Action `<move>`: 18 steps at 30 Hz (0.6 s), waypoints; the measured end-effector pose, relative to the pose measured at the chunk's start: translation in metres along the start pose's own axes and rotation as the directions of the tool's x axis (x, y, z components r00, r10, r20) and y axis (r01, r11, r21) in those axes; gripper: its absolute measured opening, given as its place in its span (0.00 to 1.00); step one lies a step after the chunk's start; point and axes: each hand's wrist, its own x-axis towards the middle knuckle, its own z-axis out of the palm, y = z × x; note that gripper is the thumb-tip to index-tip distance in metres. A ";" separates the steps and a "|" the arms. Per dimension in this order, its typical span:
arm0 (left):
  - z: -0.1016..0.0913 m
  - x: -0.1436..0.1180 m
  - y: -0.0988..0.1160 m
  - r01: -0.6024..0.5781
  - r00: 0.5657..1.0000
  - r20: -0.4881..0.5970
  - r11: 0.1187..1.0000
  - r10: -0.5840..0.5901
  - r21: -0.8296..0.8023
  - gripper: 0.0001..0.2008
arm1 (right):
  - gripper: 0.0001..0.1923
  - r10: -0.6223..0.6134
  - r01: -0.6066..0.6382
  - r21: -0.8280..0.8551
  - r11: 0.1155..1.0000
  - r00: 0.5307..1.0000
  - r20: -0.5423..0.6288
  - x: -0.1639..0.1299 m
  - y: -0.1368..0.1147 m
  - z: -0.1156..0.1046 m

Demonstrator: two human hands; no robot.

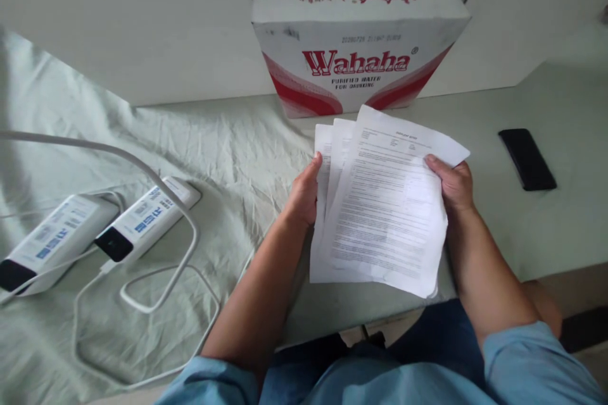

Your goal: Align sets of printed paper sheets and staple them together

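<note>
Printed sheets (384, 215) in both hands, before "Wahaha" purified-water carton (356, 50).

The counter (546, 228) lies bare to the right of the right hand (453, 186), up to the black phone (526, 159), which lies flat well apart from the papers (384, 215). Straight ahead, the Wahaha carton (356, 50) stands upright just behind the papers' top edges and blocks the way forward; white panels (142, 25) wall off the back on both sides of it. Left of the left hand (304, 193), wrinkled cloth (237, 152) offers an open stretch. Farther left, two power banks (102, 231) lie side by side, and white cables (156, 278) loop over the cloth toward the near edge, cluttering that corner.
</note>
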 end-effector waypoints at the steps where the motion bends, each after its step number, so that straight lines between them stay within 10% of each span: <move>1: -0.001 -0.001 0.004 0.021 0.998 0.053 1.000 -0.020 -0.022 0.31 | 0.30 -0.002 0.002 0.017 1.000 1.000 -0.014 -0.001 -0.002 0.000; 8: 0.006 0.001 0.007 -0.189 0.981 -0.089 0.951 0.173 -0.245 0.24 | 0.24 -0.048 0.049 0.102 0.994 0.999 -0.016 -0.003 -0.004 -0.001; 18: -0.002 -0.004 0.014 0.068 0.990 0.135 0.980 -0.043 -0.185 0.15 | 0.20 -0.136 0.139 0.054 0.989 0.990 -0.049 0.000 0.005 -0.005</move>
